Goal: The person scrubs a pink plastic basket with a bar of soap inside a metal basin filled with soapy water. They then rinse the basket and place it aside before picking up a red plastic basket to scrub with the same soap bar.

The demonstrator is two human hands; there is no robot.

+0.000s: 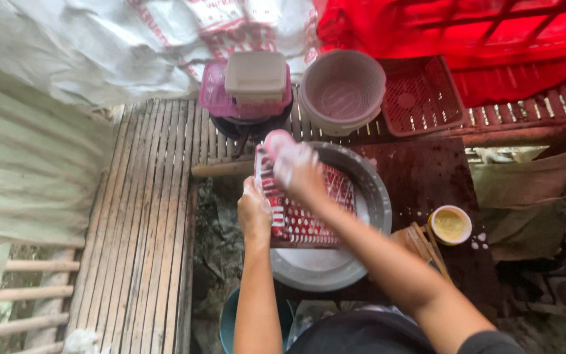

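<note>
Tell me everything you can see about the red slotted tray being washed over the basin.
The red tray looks like rigid plastic, flat and roughly rectangular, pierced by rows of small slots. White suds cover part of it. It is tilted over the round grey basin, its lower edge down near the pale soapy water. The left hand grips its left edge, and the foam-covered right hand presses on its upper face. Its underside is hidden.

Soft, dim daylight, glaring red at top right, right hand (294, 167) motion-blurred.
</note>
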